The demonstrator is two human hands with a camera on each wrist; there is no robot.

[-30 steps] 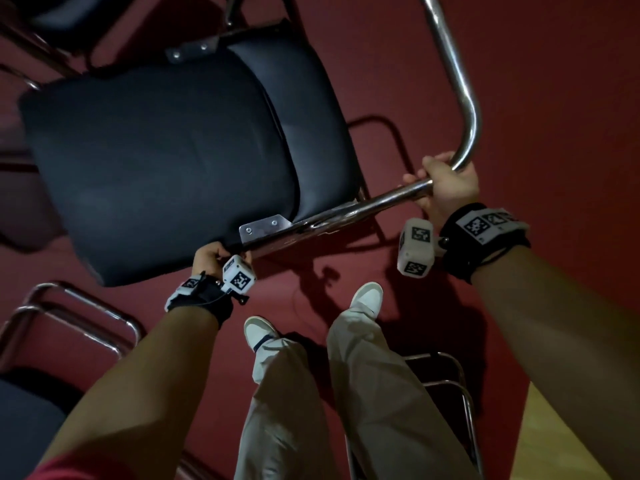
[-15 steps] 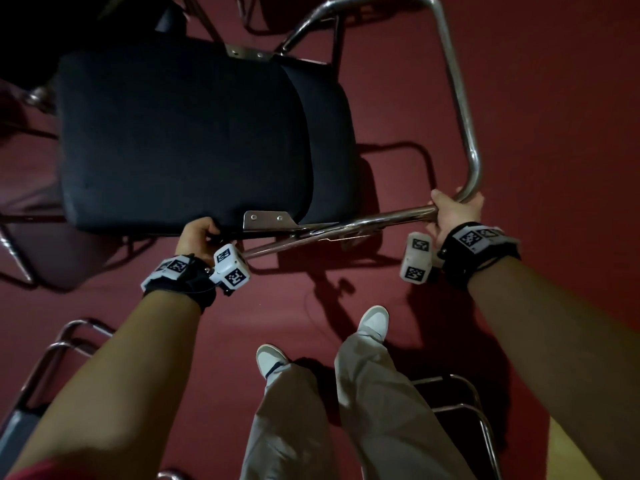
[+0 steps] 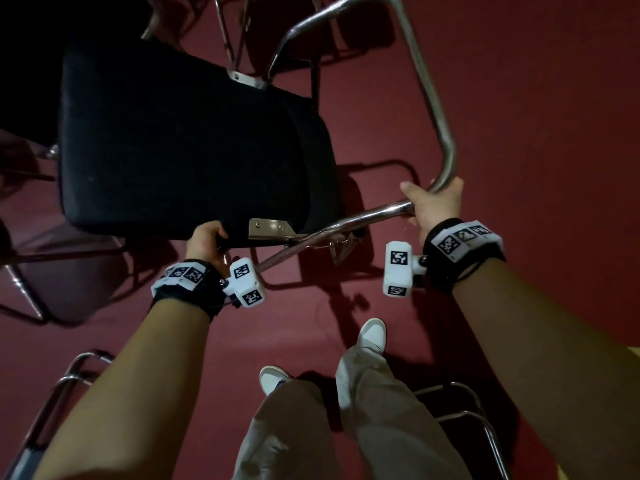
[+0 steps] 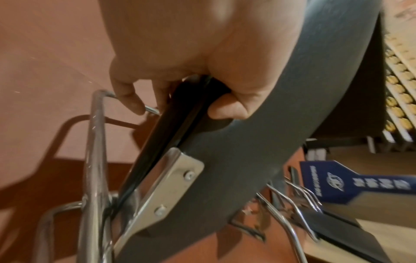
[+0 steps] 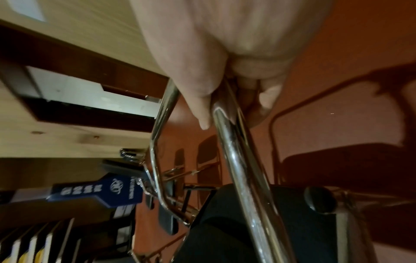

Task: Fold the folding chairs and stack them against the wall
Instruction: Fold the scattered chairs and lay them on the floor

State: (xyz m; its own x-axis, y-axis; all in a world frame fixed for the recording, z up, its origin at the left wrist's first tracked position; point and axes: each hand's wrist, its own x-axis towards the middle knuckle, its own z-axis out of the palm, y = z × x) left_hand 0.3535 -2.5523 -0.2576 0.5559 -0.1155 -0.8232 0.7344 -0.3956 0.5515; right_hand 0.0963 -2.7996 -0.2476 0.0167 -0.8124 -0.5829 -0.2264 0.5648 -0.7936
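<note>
The left hand (image 3: 204, 242) clamps the near edge of the black seat (image 3: 180, 147); the right hand (image 3: 434, 202) wraps the chrome frame (image 3: 433, 98) at its bend, at 3 o'clock. The folding chair (image 3: 242, 150) hangs above red floor (image 3: 536, 116); other chairs (image 3: 52, 393) crowd 7 and 5 o'clock.

Other chairs (image 3: 31, 258) crowding left, red floor (image 3: 519, 116) seemingly open rightward

Both hands (image 3: 433, 206) on chair (image 3: 180, 140)
</note>
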